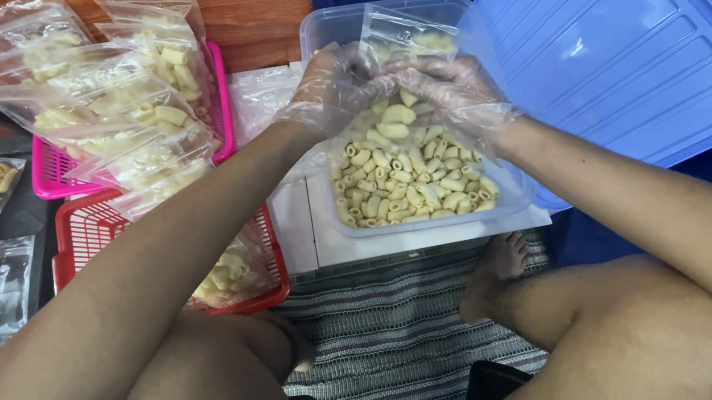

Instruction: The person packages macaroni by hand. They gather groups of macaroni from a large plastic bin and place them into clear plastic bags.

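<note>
Left hand [331, 86] and right hand [452, 88], both in thin clear gloves, closed together on a small clear bag [404, 41] partly filled with pale pasta pieces, held just above the clear tub [422, 227] of loose pasta [413, 184]. Blue lid [633, 70] leaning behind the tub; filled bags [116, 93] heaped over a pink basket [54, 169] and a red basket [87, 232] to the left

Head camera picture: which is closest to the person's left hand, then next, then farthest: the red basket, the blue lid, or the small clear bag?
From the left hand:
1. Small clear bag, held between both hands, over the clear tub of snacks.
2. Red basket, lower left, beside the person's knee.
3. Blue lid, far right, leaning behind the tub, past the right hand.
</note>
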